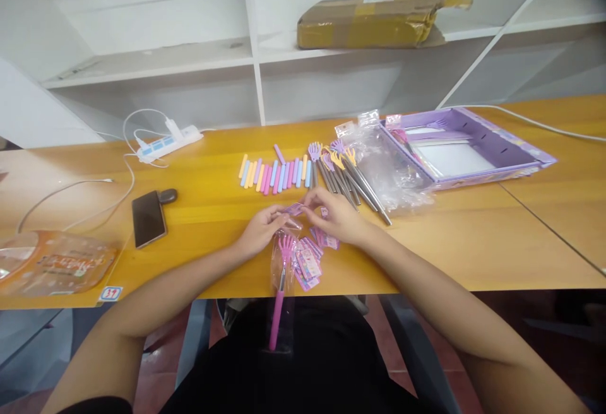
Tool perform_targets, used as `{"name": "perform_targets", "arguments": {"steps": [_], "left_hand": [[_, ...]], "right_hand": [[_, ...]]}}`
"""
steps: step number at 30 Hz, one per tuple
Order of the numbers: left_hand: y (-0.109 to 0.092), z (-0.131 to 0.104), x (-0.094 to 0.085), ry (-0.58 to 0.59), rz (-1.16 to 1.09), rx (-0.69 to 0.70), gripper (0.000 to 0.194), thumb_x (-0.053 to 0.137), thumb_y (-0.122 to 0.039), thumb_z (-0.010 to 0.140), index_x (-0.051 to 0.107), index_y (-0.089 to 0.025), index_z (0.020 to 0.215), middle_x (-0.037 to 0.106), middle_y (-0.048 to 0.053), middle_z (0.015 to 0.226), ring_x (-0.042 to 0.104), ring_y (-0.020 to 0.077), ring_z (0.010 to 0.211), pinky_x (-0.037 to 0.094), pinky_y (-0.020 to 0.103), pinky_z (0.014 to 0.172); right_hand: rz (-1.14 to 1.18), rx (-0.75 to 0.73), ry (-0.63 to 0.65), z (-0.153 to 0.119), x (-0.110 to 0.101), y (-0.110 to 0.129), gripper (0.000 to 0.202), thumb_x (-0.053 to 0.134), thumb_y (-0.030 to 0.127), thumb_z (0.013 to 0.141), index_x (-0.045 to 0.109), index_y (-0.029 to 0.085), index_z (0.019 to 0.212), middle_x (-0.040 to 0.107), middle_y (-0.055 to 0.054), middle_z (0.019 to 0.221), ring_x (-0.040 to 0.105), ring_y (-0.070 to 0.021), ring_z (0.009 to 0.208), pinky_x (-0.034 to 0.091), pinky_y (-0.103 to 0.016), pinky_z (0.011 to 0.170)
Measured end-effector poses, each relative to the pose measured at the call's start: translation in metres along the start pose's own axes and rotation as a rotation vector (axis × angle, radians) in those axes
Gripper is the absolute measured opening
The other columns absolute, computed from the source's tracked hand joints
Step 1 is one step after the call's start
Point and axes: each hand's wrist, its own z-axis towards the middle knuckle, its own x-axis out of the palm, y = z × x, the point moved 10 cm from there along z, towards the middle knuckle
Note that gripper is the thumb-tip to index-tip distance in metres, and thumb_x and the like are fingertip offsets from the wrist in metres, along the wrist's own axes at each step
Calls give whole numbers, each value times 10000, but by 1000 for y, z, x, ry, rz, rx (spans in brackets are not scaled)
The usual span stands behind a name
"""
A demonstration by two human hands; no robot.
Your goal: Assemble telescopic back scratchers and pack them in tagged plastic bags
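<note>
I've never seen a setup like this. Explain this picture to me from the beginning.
There is no machine here, only a person's two bare hands. The single picture comes from a camera worn on the head, looking forward and down, so the arms reach away from you. The left hand and right hand meet over the table, holding a small purple card between their fingertips.

Just below lies a pink claw-headed stick in a clear bag, its handle reaching past the table's edge. Beside it is a pile of printed cards.

Farther back are a row of coloured tubes, metal rods with claw heads, more clear bags and an open purple box. A phone and power strip sit to the left.
</note>
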Motion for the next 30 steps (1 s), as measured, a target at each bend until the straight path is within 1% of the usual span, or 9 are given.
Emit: {"name": "perform_targets", "arguments": {"steps": [3, 6, 9, 12, 16, 22, 26, 30], "left_hand": [[0, 0, 0, 2, -11, -5, 473, 768, -557, 981, 717, -153, 1224, 827, 128, 1156, 828, 253, 962, 641, 379, 889], [4, 0, -2, -10, -45, -15, 457, 773, -546, 979, 729, -167, 1229, 818, 120, 1199, 827, 261, 987, 640, 404, 932], [10, 0, -6, -42, -69, -31, 460, 776, -545, 974, 733, -169, 1237, 822, 109, 1161, 826, 263, 979, 639, 431, 961], [12, 2, -9, -63, -64, -19, 453, 789, -518, 972, 735, -172, 1259, 826, 99, 1123, 820, 252, 988, 630, 442, 995], [8, 2, -6, -30, -30, -1, 427, 815, -440, 965, 730, -171, 1287, 806, 133, 1268, 812, 239, 1024, 623, 436, 1019], [4, 1, 1, 15, -66, -10, 429, 840, -411, 949, 694, -167, 1270, 825, 126, 1202, 833, 237, 980, 647, 430, 988], [2, 1, 4, 36, -64, 12, 398, 840, -383, 948, 703, -169, 1253, 820, 127, 1214, 833, 237, 987, 657, 428, 976], [0, 1, 5, 41, -33, 23, 395, 811, -385, 970, 707, -167, 1282, 818, 122, 1209, 834, 247, 993, 656, 436, 978]], "right_hand": [[-23, -15, -39, 0, -2, -3, 67, 608, 322, 1087, 599, 264, 1120, 781, -38, 996, 773, -198, 899, 629, -368, 831], [-95, -67, -74, 0, -6, 0, 73, 614, 298, 1090, 636, 263, 1150, 768, -40, 982, 758, -199, 867, 627, -370, 802], [-154, -159, -94, 0, -8, 8, 80, 607, 271, 1099, 659, 263, 1159, 757, -49, 1016, 731, -190, 838, 625, -378, 798], [-177, -275, -132, -1, -10, 20, 98, 604, 226, 1105, 661, 266, 1175, 746, -49, 1035, 723, -189, 876, 622, -375, 810], [-224, -360, -173, -4, -10, 28, 152, 621, 185, 1092, 654, 269, 1215, 729, -65, 1070, 726, -209, 981, 623, -401, 862], [-263, -386, -265, -7, -19, 32, 225, 630, 128, 1070, 675, 269, 1240, 734, -76, 1080, 726, -224, 1013, 629, -423, 876], [-243, -348, -213, -3, -16, 27, 214, 627, 164, 1080, 710, 272, 1245, 730, -77, 1089, 725, -233, 1024, 638, -436, 893], [-199, -345, -120, -2, -5, 21, 242, 627, 188, 1087, 734, 286, 1281, 701, -73, 1127, 708, -229, 1042, 637, -432, 912]]}}
